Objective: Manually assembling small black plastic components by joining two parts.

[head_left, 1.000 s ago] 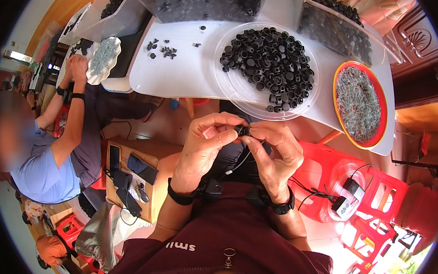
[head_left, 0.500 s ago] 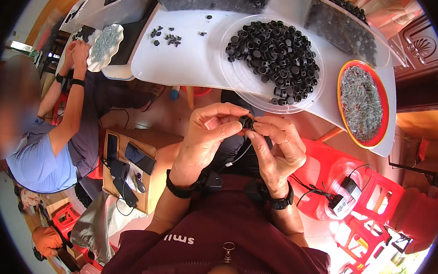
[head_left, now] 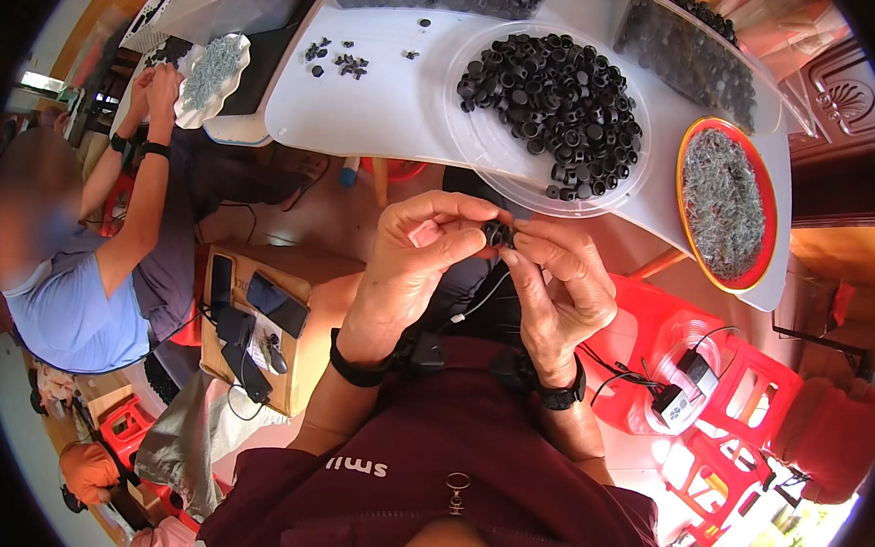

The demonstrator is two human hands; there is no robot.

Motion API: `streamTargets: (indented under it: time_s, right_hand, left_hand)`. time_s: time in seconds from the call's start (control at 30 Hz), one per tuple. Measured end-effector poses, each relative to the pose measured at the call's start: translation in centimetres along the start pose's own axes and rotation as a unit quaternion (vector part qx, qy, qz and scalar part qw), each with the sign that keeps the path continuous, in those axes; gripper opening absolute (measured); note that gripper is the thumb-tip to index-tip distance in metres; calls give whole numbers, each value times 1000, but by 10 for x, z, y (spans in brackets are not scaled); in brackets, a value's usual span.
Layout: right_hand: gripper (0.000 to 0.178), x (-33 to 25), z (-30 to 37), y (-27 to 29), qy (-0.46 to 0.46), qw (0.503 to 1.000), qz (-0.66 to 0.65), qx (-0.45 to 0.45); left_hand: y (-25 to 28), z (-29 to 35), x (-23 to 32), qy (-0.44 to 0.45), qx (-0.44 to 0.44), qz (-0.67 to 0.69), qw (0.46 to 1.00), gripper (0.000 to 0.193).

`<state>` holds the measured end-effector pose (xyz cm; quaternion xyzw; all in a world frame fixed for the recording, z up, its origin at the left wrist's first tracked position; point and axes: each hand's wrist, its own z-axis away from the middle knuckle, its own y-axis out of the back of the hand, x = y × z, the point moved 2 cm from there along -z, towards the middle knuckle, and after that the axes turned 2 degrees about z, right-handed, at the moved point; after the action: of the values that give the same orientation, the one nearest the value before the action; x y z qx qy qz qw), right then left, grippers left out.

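Observation:
In front of my chest, a small round black plastic part (head_left: 497, 234) is pinched between both hands. My left hand (head_left: 408, 257) grips its left side with thumb and forefinger. My right hand (head_left: 564, 286) closes its fingertips on the right side, hiding some of it; whether a second piece is there I cannot make out. Just beyond my hands, a clear round tray (head_left: 474, 165) holds a heap of black caps (head_left: 558, 105). Several tiny black pieces (head_left: 350, 65) lie loose on the white table (head_left: 367, 119).
A red and yellow basin (head_left: 766, 243) of metal pins stands at the right. Clear bins (head_left: 686, 63) of black parts line the table's back. At the left, a person (head_left: 81, 292) works beside a scalloped dish (head_left: 231, 85). Phones and cables lie on a cardboard box (head_left: 302, 365); a power strip (head_left: 680, 409) rests on a red stool.
Both hands keep hold of the black part, which has turned slightly and shifted a little to the right. The right fingertips have moved slightly. The view has tilted a little.

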<state>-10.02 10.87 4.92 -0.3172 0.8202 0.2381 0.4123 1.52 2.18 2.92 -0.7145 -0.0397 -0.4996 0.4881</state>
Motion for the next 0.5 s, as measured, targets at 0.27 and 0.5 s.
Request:
streamTargets:
  time_s: [0.27, 0.5]
  right_hand:
    - [18, 2, 2, 0, 5, 1000, -1, 12]
    - [22, 5, 3, -4, 51, 998, 20, 32]
  left_hand:
    - [-1, 0, 1, 10, 8, -4, 1000, 18]
    - [-4, 0, 0, 31, 30, -2, 999, 21]
